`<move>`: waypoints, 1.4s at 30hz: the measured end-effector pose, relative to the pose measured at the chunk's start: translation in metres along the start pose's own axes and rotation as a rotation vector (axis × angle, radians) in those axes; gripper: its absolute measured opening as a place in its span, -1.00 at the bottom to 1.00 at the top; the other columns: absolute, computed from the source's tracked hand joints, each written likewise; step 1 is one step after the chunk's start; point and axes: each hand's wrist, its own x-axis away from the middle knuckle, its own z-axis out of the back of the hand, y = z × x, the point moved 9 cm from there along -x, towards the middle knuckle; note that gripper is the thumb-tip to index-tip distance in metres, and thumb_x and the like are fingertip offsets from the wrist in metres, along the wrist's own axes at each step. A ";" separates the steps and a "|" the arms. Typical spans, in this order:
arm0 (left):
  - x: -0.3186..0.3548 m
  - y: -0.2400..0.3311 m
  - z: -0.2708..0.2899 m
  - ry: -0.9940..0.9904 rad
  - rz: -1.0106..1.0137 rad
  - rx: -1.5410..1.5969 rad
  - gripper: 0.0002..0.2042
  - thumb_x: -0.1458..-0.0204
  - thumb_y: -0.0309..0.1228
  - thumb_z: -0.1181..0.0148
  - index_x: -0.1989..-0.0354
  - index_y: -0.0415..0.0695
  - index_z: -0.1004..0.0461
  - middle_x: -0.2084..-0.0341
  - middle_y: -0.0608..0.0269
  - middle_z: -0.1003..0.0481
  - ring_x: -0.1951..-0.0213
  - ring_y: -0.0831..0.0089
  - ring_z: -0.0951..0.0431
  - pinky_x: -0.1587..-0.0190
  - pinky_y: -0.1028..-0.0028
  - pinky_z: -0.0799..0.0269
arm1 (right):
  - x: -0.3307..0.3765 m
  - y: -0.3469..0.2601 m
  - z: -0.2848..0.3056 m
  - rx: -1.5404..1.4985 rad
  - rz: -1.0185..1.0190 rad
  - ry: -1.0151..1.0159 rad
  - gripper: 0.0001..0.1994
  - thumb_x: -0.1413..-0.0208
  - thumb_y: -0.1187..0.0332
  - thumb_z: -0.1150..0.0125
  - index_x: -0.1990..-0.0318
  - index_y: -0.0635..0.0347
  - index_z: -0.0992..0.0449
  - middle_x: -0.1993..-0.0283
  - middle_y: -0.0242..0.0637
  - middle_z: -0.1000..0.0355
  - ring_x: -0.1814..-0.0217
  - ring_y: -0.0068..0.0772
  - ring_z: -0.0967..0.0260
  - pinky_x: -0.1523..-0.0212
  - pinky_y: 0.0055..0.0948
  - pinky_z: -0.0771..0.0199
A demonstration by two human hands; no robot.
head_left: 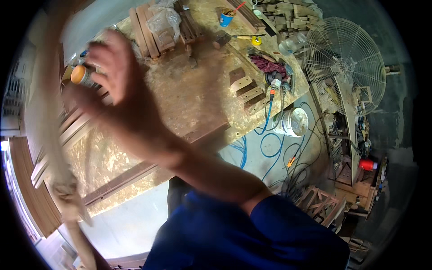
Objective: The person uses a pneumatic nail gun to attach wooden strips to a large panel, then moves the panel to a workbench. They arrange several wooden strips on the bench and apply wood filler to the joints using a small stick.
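My right hand [123,96], blurred by motion, is raised over the left part of the workbench. Its fingers are spread and hold nothing. At the left, a long pale wooden piece [50,108] rises through the view, also blurred. My left hand [66,191] is closed around its lower part. Beyond my right hand lies a jar with an orange lid [78,74]. Several wooden strips [74,128] stick out past the bench's left edge, partly hidden by the raised piece. A long dark wooden strip [119,182] lies along the near edge of the workbench [184,103].
Stacked wooden pieces [139,33] bear a clear plastic bag [164,22]. A blue cup [226,18], a yellow tape measure [256,40], drilled blocks [249,93] and a power tool [273,81] lie further right. Beside the bench are a white bucket [294,122], hoses [270,146] and a large fan [344,65].
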 end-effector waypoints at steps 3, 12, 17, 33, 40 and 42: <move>0.002 0.029 -0.095 -0.524 -0.266 -0.429 -0.51 0.11 -0.62 -0.25 -0.09 -0.08 -0.50 0.18 0.05 -0.61 0.10 0.11 -0.65 0.12 0.09 -0.58 | 0.057 0.054 0.101 -0.172 -0.391 0.409 -0.47 -0.35 -0.04 -0.19 -0.19 0.22 -0.29 0.14 -0.22 -0.50 -0.11 -0.19 -0.53 -0.30 -0.16 -0.47; 0.029 -0.194 -0.185 -0.796 -0.180 -0.596 -0.51 0.14 -0.58 -0.33 -0.07 -0.04 -0.52 0.07 0.07 -0.56 0.04 -0.02 -0.58 0.03 0.11 -0.52 | 0.265 0.251 0.248 -0.036 -1.096 0.565 -0.53 -0.21 0.02 -0.40 -0.02 0.19 -0.43 0.03 -0.24 -0.43 0.05 -0.38 -0.48 0.05 -0.15 -0.77; 0.052 -0.394 -0.191 -0.703 0.382 -0.093 -0.52 0.05 -0.47 -0.32 -0.14 0.04 -0.55 0.04 0.13 -0.60 0.09 0.03 -0.63 0.09 0.20 -0.57 | 0.275 0.297 0.255 0.047 -1.355 0.497 -0.50 -0.22 -0.02 -0.36 -0.01 0.25 -0.44 0.19 -0.10 -0.50 0.16 -0.18 -0.61 0.17 -0.12 -0.79; 0.028 -0.289 -0.222 -0.751 -0.161 -0.948 -0.76 0.10 -0.43 -0.31 0.19 -0.01 -0.63 0.27 0.07 -0.63 0.24 0.03 -0.65 0.17 0.21 -0.60 | 0.260 0.003 0.547 0.662 -0.949 0.501 -0.85 -0.33 0.33 -0.24 0.18 0.24 -0.53 0.35 -0.25 -0.58 0.43 -0.48 -0.55 0.44 -0.50 -0.57; 0.020 -0.257 -0.270 -0.725 -0.254 -0.902 -0.74 0.10 -0.37 -0.40 0.19 -0.03 -0.61 0.16 0.12 -0.62 0.05 0.10 -0.60 -0.05 0.12 -0.48 | 0.083 -0.194 0.870 1.666 -0.222 0.384 -0.83 -0.28 0.29 -0.21 0.26 0.19 -0.55 0.37 -0.20 -0.55 0.31 -0.35 -0.47 0.24 -0.31 -0.47; 0.027 -0.192 -0.293 -0.795 -0.166 -0.885 -0.60 0.15 -0.35 -0.46 0.06 -0.06 -0.60 0.15 0.13 -0.61 0.00 0.04 -0.57 -0.14 0.11 -0.40 | 0.046 -0.134 0.880 1.800 -0.510 0.373 -0.83 -0.30 0.27 -0.19 0.19 0.19 -0.57 0.25 -0.11 -0.61 0.20 -0.19 -0.57 0.18 -0.24 -0.52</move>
